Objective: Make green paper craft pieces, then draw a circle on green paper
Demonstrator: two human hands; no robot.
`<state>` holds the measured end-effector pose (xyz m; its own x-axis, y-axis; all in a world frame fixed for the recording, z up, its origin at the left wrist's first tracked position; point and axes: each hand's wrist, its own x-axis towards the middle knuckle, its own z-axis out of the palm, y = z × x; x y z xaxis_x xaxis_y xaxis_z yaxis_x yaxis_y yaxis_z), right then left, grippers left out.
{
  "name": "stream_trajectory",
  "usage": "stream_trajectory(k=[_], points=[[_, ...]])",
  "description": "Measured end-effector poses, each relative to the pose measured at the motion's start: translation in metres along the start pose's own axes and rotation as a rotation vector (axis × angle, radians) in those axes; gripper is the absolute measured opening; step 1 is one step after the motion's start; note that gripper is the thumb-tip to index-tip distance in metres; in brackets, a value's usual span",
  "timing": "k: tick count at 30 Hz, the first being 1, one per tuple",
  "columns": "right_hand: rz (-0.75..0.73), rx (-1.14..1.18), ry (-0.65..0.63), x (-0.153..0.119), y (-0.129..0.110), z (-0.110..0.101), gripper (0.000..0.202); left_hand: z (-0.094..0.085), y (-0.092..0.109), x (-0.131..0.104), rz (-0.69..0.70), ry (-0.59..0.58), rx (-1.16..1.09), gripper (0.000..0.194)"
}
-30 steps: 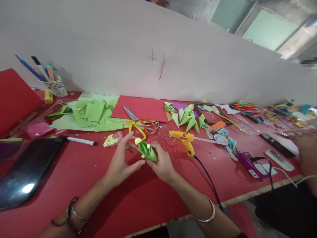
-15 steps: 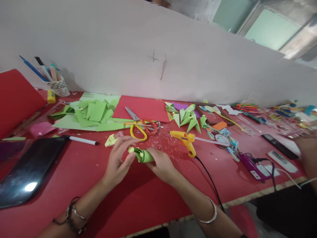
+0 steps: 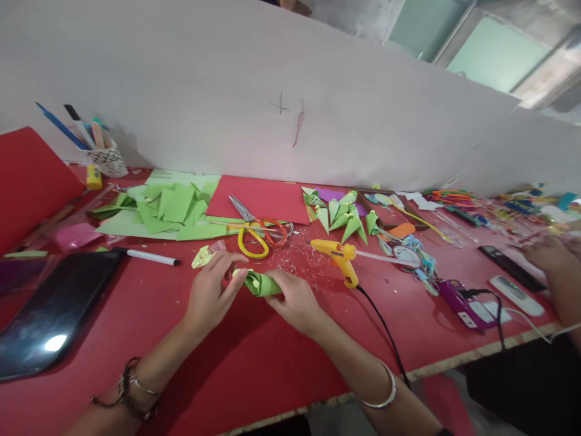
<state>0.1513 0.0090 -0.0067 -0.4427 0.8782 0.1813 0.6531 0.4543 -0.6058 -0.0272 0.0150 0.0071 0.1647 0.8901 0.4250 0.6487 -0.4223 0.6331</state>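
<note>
Head view: a rolled green paper cone (image 3: 262,283) lies near the middle of the red tabletop (image 3: 272,363), closer to the front edge than to the back, its long axis running left to right with the pale-tipped end pointing left. The right hand (image 3: 297,297) pinches the wide right end, fingers curled around it. The left hand (image 3: 209,289) meets the narrow tip, thumb and fingers pressed together on it. Both hands touch it, one at each end. The cone looks loosely wound, bright green, with a yellowish bud at the tip.
</note>
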Motion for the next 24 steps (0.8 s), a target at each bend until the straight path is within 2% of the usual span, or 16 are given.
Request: stream_trajectory(k=[5, 18, 21, 24], points=[[0.011, -0.049, -0.001, 0.0005, -0.0011, -0.0013, 0.021, 0.0029, -0.0048, -0.0018, 0.022, -0.081, 0.164, 0.026], [-0.005, -0.053, -0.054, 0.0012, 0.0014, 0.0014, 0.021, 0.0005, -0.0088, -0.0017, 0.049, -0.091, 0.226, 0.035], [-0.009, 0.008, -0.050, 0.0012, 0.0009, 0.0016, 0.022, -0.0007, -0.0091, -0.0015, 0.078, -0.077, 0.245, 0.036], [0.018, 0.096, -0.050, 0.0014, -0.0002, 0.0018, 0.013, -0.0019, -0.0084, -0.0014, 0.089, -0.068, 0.277, 0.037]])
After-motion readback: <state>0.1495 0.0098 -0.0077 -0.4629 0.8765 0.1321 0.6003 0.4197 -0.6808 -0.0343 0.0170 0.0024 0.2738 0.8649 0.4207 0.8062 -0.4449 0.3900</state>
